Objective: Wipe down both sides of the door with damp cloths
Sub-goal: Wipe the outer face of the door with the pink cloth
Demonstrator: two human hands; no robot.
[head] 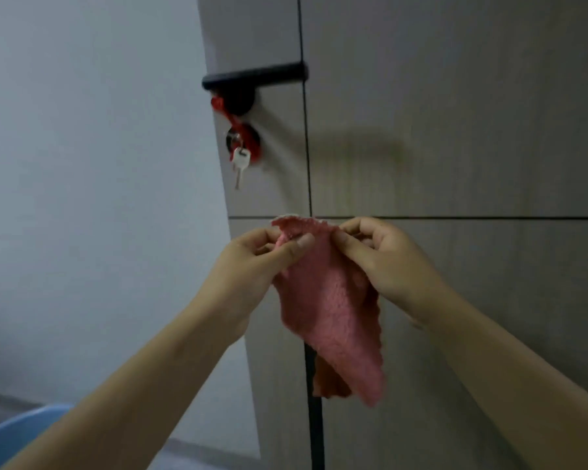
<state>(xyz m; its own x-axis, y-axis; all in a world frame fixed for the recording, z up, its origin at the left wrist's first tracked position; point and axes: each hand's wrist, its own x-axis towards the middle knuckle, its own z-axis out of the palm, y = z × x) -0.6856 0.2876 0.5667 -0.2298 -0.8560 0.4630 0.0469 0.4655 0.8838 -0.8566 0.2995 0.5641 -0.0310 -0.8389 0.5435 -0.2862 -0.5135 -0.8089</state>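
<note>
Behind pink cloth (330, 310), door (455, 130) groove hidden; blue basin (17, 432) cropped.

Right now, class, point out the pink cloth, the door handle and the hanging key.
pink cloth (333, 310), head view, middle of the hanging fabric.
door handle (252, 78), head view, middle of the black lever.
hanging key (241, 161), head view, its white head.

- A silver key (241, 163) hangs at about ten o'clock from centre, dangling on a red cord (234, 121) — the cord loops up toward eleven o'clock.
- A pale grey wall (89, 164) fills the nine o'clock side.
- A blue basin (12, 435) — only its rim shows — sits at seven o'clock.
</note>
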